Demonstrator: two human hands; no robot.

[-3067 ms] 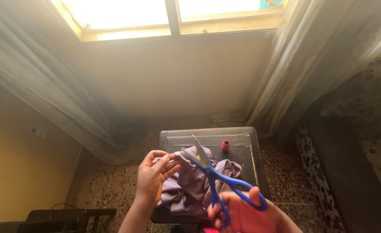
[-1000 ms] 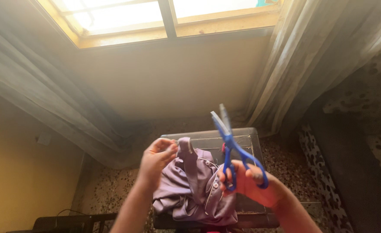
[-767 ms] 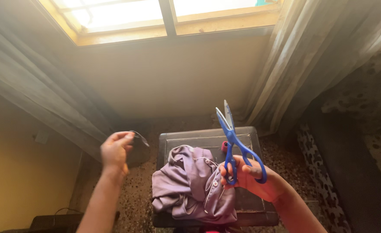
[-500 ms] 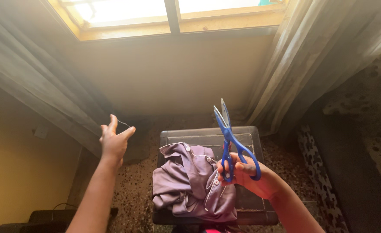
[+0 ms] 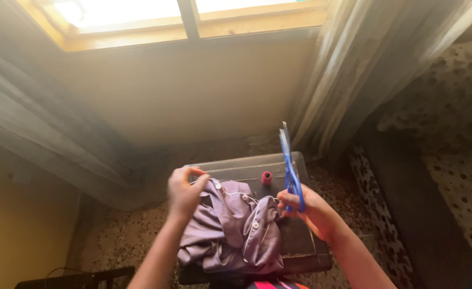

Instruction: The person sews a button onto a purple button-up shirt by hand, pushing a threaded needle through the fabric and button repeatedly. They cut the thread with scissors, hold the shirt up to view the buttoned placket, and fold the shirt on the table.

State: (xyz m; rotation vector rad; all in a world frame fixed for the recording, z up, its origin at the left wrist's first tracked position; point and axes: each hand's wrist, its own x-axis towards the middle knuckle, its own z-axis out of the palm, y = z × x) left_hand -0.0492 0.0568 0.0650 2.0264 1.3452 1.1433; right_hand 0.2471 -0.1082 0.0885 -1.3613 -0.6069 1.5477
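The left hand had come back to the cloth. Half a second before, it was raised toward the left side of the frame, well apart from the table, with the fingers pinched on something thin that I could not make out. Now it rested on the upper left edge of the mauve garment, the fingers closed on a fold beside a white button. A thin pale line, perhaps a thread, seemed to run from this hand across the fabric, but it was too fine to be sure.

The right hand held the blue-handled scissors by the handles, at the right edge of the garment. The blades pointed up toward the curtain and looked nearly shut, apart from the cloth. Compared with a moment earlier, this hand had sunk a little lower.

The garment lay crumpled in the lower centre of the frame, on a dark plastic lid or box. A small red spool stood behind it, near the scissors. My judgement is that the pull outward had ended and both hands were gathered again at the cloth.
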